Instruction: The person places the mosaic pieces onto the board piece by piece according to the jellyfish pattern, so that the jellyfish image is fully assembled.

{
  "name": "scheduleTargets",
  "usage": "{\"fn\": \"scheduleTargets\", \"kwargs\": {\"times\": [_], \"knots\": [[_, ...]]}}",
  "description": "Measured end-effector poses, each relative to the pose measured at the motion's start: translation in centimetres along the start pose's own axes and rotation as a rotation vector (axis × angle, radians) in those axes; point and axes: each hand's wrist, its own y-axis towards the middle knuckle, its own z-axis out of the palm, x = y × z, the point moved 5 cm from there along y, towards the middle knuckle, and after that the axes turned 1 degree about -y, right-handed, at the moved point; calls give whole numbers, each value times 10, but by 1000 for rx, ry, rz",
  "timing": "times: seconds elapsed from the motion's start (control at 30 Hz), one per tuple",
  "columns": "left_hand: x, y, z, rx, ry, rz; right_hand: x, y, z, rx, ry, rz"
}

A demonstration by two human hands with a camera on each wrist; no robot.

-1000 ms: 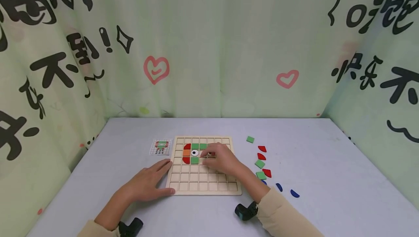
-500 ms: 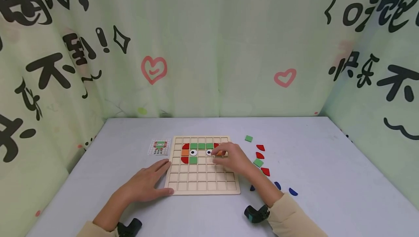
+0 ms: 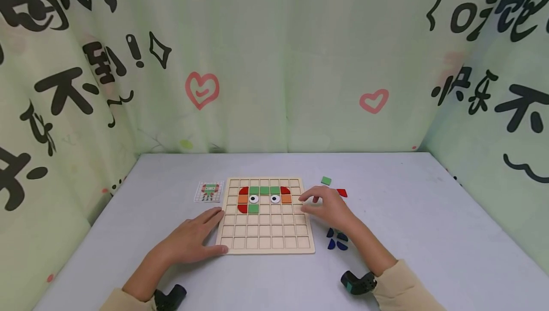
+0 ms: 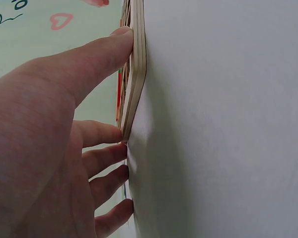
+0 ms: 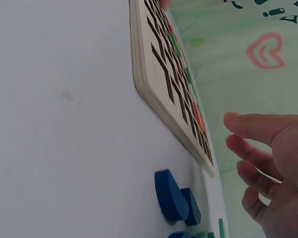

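Note:
A wooden grid board point(image 3: 266, 243) lies on the table with red, green, orange and eye tiles set in its upper cells. My left hand point(image 3: 195, 238) rests at its left side, fingertips on the left edge and thumb on the near corner. In the left wrist view, the thumb point(image 4: 102, 54) lies along the board's rim. My right hand point(image 3: 329, 207) hovers by the board's right edge, its fingers loosely bent with nothing between them. Closest to it on the grid are an orange tile point(image 3: 286, 199) and an eye tile point(image 3: 275, 199).
A small pattern card point(image 3: 209, 191) lies left of the board. To the right, a green square point(image 3: 326, 181) and a red piece point(image 3: 341, 192) show past my right hand. Several blue pieces point(image 3: 341, 245) lie near my right forearm. Curtains surround the table.
My right hand has moved right, off the tiles to the board's right edge, uncovering the orange tile and red corner piece beside the right eye tile. My left hand stays in place.

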Motion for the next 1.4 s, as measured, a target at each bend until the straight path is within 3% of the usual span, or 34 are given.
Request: {"fn": "scheduleTargets", "kwargs": {"times": [0.47,1.23,1.4], "knots": [[1,1,0,4,-3,-5,-40,7,-16,-24,-14,134],[1,1,0,1,-3,17,-68,30,-28,-66,-133,174],[1,1,0,2,-4,12,-73,34,-30,-98,-129,229]]}}
